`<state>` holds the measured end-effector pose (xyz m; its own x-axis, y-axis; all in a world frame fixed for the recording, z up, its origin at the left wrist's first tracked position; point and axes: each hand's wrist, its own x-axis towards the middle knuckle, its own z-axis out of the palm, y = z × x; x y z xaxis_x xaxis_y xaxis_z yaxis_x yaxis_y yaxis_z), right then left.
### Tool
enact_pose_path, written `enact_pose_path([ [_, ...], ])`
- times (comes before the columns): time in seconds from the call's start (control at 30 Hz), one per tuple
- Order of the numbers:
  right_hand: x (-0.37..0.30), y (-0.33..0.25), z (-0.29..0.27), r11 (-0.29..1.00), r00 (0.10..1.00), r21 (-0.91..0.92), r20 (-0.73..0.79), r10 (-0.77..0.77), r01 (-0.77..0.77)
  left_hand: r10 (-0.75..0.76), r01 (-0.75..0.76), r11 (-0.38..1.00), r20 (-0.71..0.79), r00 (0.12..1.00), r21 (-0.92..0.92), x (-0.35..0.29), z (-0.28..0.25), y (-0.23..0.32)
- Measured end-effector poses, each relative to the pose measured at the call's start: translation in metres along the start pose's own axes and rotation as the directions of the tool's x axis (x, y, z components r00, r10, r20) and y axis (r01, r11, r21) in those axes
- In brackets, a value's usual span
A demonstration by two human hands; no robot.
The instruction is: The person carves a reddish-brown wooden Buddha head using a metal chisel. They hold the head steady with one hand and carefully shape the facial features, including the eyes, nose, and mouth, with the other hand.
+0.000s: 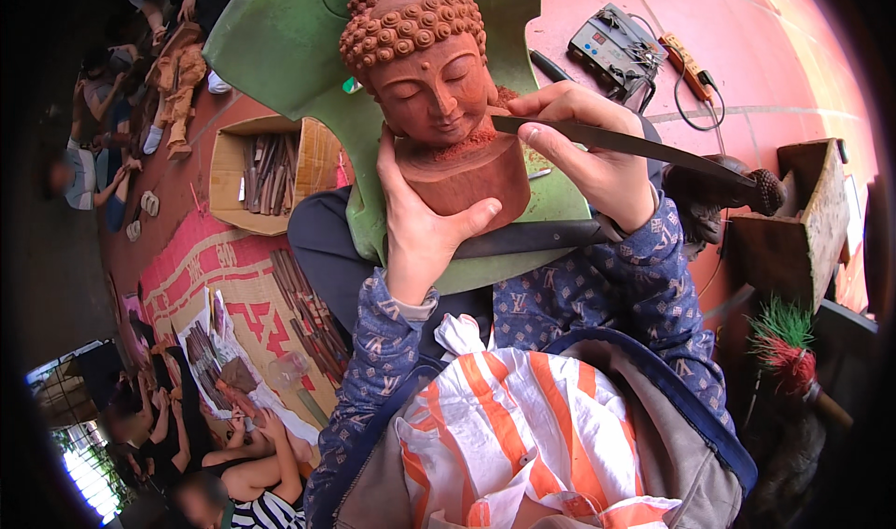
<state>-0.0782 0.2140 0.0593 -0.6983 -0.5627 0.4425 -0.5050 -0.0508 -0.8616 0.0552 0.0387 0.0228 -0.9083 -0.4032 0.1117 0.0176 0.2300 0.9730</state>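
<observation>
A carved reddish-brown wooden Buddha head (425, 81) stands on its uncut round block, resting on a green plastic chair (280, 39) in front of me. My left hand (420, 216) grips the block from the left, thumb across its front and fingers up beside the jaw. Between the thumb and fingers of my right hand (588, 151) is a long, flat, dark metal file (644, 144). Its narrow tip touches the neck just below the ear and cheek. Reddish wood dust lies around the neck. The palm side of the right hand is hidden.
A cardboard box (224, 169) of chisels sits at left, with more tools (308, 314) on a patterned mat. At right are a grey power unit (611, 43), a power strip (686, 67), a wooden box (793, 221) and a green-red brush (789, 347). Other people work at far left.
</observation>
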Motion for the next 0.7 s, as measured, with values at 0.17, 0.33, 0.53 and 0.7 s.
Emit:
enact_pose_path([
  [0.17, 0.017, 0.001, 0.01, 0.988, 0.99, -0.066, 0.029, -0.138, 0.14, 0.009, -0.009, 0.999, -0.008, 1.0, 0.031, 0.001, 0.0, -0.003],
  [0.33, 0.023, -0.007, 0.002, 0.987, 0.984, -0.131, 0.165, -0.07, 0.092, -0.02, 0.02, 0.999, -0.006, 1.0, 0.049, 0.0, -0.001, 0.001],
  [0.53, 0.023, -0.005, 0.004, 0.978, 0.988, -0.153, 0.082, -0.132, 0.143, 0.042, -0.041, 0.994, -0.009, 0.999, 0.104, 0.001, 0.001, 0.003],
  [0.7, 0.022, -0.008, 0.007, 0.975, 0.988, -0.169, 0.082, -0.133, 0.145, 0.045, -0.044, 0.995, -0.006, 0.999, 0.094, 0.001, 0.0, 0.0],
])
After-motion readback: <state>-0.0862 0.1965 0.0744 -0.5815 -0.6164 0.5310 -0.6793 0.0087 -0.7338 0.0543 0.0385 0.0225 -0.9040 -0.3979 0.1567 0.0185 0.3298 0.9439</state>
